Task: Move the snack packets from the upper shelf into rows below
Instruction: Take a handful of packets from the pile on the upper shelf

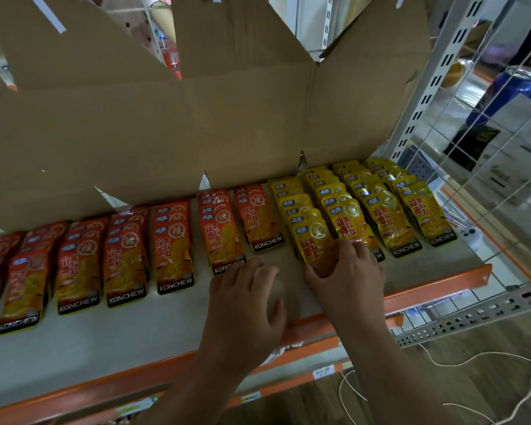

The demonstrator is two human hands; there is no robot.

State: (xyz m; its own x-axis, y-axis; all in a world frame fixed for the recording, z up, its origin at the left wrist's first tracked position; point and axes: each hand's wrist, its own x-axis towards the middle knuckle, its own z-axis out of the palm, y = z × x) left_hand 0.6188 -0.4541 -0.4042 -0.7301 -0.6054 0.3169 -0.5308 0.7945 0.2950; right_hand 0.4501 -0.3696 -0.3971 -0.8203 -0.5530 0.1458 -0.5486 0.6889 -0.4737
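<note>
Yellow foil snack packets [380,210] lie in overlapping rows that run from near to far on the right part of a pale grey shelf board [105,342]. The front yellow packet [314,240] of the leftmost yellow row is under the right hand [347,271], which grips it: the fingers are curled over its near end and the thumb is against its left edge. Just left of it, past a bare strip of board, the left hand [246,305] rests on the shelf with its fingers loosely bent and a little apart, holding nothing. Its fingertips lie beside the near edge of the closest of the orange-red foil snack packets [172,240]. These fill the rows across the middle and left of the board, each with a black band marked KONCHEW at its near end. Behind all the rows, at the far side, stands an opened brown cardboard box [166,118] with its flaps raised. An orange steel rim [436,286] edges the near side of the board. To the right are a white slotted shelf upright [436,75] and a white wire mesh panel [488,148]. On the near right, a white cord [528,378] trails over the wood-patterned floor [472,394].
</note>
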